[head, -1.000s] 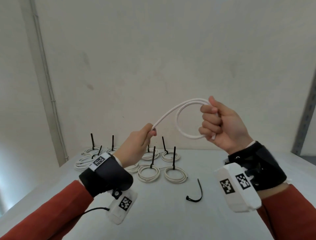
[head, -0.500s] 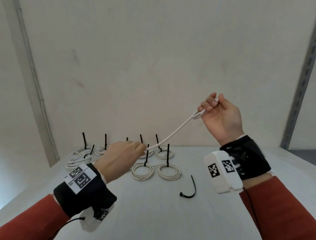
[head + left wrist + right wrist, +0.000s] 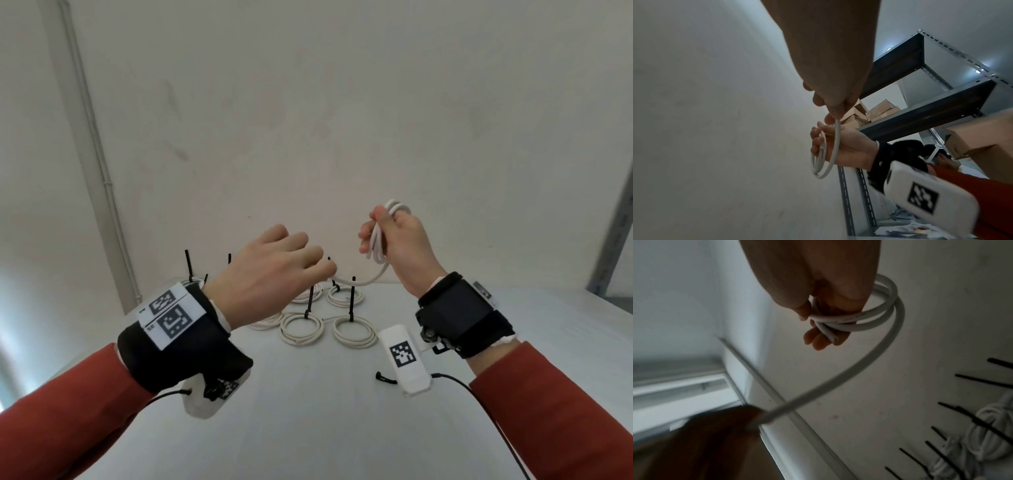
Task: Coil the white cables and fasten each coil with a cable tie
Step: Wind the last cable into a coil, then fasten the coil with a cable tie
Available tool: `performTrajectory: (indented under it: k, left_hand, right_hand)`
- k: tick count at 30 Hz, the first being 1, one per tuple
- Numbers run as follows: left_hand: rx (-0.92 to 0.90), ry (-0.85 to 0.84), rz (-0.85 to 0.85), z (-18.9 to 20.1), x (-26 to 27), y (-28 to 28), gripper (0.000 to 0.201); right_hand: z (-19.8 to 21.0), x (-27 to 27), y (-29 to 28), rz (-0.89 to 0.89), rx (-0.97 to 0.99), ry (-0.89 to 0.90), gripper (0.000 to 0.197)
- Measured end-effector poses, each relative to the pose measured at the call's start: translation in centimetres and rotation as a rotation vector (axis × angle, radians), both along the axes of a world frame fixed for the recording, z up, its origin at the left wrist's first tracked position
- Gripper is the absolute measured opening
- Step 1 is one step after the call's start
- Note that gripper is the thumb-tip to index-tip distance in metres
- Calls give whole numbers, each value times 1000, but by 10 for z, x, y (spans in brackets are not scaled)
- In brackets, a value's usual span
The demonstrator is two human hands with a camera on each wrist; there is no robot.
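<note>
My right hand (image 3: 394,240) is raised above the table and grips a small coil of white cable (image 3: 376,245), its loops wrapped round my fingers (image 3: 826,335). The free end of the cable (image 3: 363,281) sags leftward to my left hand (image 3: 274,270), which pinches it between fingertips (image 3: 835,112). The left wrist view shows the coil (image 3: 821,160) hanging from the right hand. A loose black cable tie (image 3: 385,378) lies on the white table (image 3: 308,428), mostly hidden behind my right wrist unit.
Several finished white coils (image 3: 301,327) with upright black tie tails (image 3: 352,303) sit in rows at the table's far middle, against the wall. A metal shelf with cardboard boxes (image 3: 879,112) stands to the right.
The large open loop has been drawn into a tighter coil in the right hand. The left hand has risen and moved closer to the right, leaving a short slack stretch between them.
</note>
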State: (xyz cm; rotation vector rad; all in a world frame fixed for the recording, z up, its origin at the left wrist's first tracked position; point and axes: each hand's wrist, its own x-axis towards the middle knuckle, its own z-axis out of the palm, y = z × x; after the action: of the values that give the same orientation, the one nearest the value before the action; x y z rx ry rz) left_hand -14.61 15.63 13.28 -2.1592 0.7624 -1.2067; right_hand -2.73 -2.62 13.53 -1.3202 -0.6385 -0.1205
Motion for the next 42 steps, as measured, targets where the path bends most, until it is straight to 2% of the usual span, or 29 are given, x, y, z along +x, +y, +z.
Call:
performTrajectory:
  k: [4,8,13,15,18,21,23,26,29,31,33,35,38,42]
  left_hand:
    - [-50,-171,8,3,1,1,32]
    - [-76,-217,-40,1,6,10,26]
    - [-117,-224,-118,-2,12,12,17]
    - [-148,-234,-138,-4,15,10,14]
    - [-250,-199,-158,-6,20,13,11]
    - [-426,-28,-208,-13,23,13,26]
    - [-619,142,-296,-19,22,8,36]
    - [-904,367,-356,-29,21,-4,26]
    - [-1086,529,-354,-36,23,-13,15]
    - [-1146,612,-354,-40,27,-16,21]
    - [-1230,738,-383,-45,30,-19,28]
    - [-1370,896,-444,-50,32,-24,37]
    - [-1569,1100,-442,-60,38,-31,48]
    - [-1764,1198,-451,-72,51,-30,42]
  right_hand:
    - [-14,-13,9,23,-282,-101,18]
    - [-28,-22,15,89,-430,-166,22]
    - [-34,-34,17,210,-497,-223,29]
    - [-37,-41,21,272,-452,-162,30]
    - [-36,-48,21,284,-342,-67,47]
    - [-34,-54,20,223,-333,-113,67]
    - [-31,-56,19,146,-333,-133,71]
    - [-32,-55,19,13,-334,-186,70]
    - [-38,-49,22,-122,-286,-225,53]
    - [-40,-44,23,-186,-226,-193,35]
    - [-42,-40,21,-209,-192,-144,26]
    - [-45,-36,19,-200,-153,-89,24]
    - [-54,-28,17,-190,-150,-30,24]
    - [-65,-17,13,-65,-186,45,16]
